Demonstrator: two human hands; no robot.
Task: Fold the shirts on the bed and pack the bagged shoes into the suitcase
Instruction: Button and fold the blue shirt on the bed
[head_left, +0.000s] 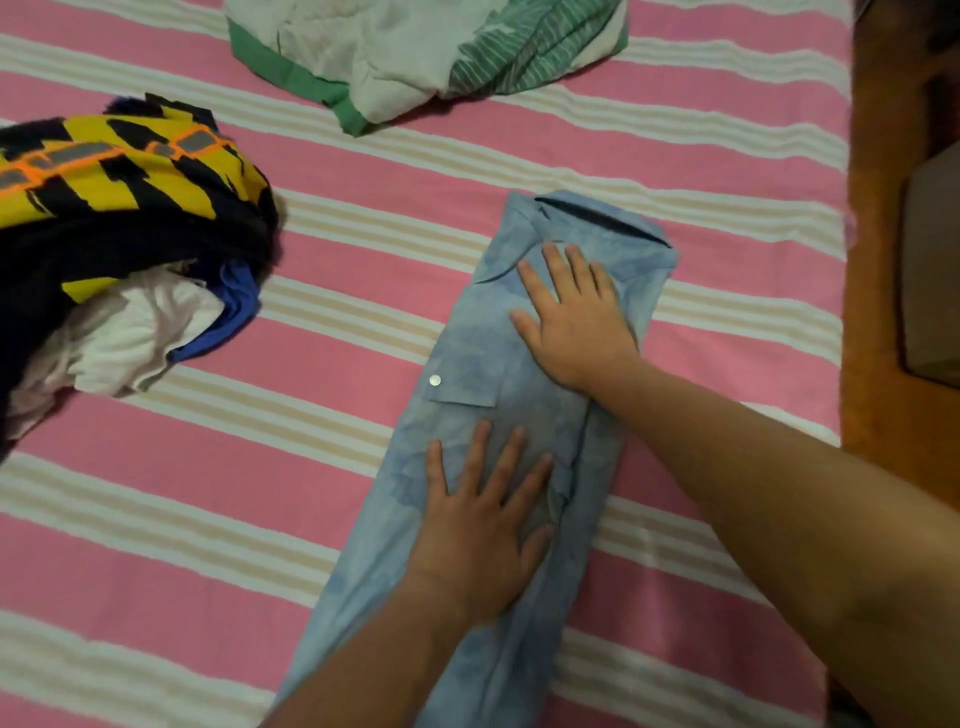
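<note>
1. Two hands lie flat on a light blue shirt (524, 415) that is folded into a long narrow strip, running from the near edge of the bed (208, 467) up toward its right edge, collar end farthest from the person.
2. The left hand (485, 525) presses on the middle of the strip, fingers straight and spread, gripping nothing.
3. The right hand (574, 325) presses just below the collar, fingers also straight and slightly apart, holding nothing.
4. A pocket flap with a pale round button (435, 381) shows on the shirt between the two hands.
5. No container shows: neither a suitcase nor bagged shoes can be seen from here.
6. A heap of clothes (119, 244) sits at the left edge of the bed, well apart from the shirt: yellow-and-black fabric with orange and grey bands on top, white and blue cloth beneath. Its left part is cut off.
7. A white and green bundle (415, 52) lies at the far edge, its top cut off; what garment it is I cannot tell.
8. The bed cover is pink with white and beige stripes.
9. Beyond the right edge there is brown floor (883, 260) and a dim boxy shape, too dark to identify.
</note>
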